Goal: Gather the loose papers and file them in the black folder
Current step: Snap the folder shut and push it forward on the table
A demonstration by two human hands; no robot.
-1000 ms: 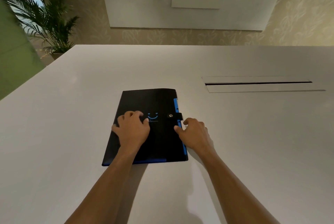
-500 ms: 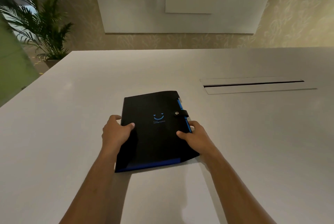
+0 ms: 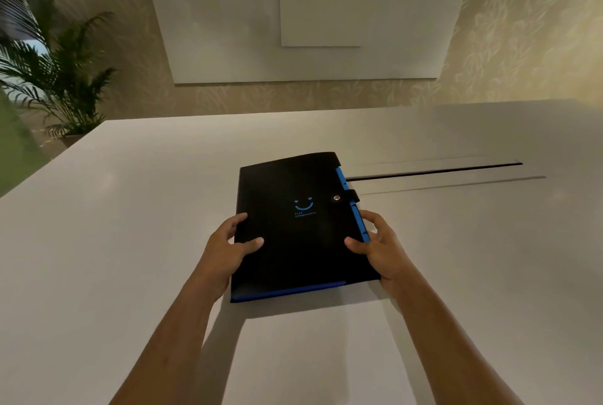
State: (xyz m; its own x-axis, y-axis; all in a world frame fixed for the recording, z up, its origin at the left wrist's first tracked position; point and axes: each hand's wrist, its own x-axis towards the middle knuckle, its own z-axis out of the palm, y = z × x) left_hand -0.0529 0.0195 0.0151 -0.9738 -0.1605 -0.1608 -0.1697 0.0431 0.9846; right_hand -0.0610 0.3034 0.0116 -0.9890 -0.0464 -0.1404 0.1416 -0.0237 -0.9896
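Head-worn, single wide-angle view, looking forward and down from above the near edge of the table point(image 3: 114, 241). Faces across the tabletop toward the far wall, with a white wall panel point(image 3: 293, 29) straight ahead and a potted palm point(image 3: 58, 78) at far left. Sits close: both forearms enter from the bottom edge, left hand point(image 3: 225, 251) and right hand point(image 3: 381, 248) near centre frame on the black folder point(image 3: 293, 235). Bends straight lines toward the edges. No second view.

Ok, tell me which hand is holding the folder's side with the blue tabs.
The right hand, at the blue-tabbed strap edge; the left hand grips the plain black edge.
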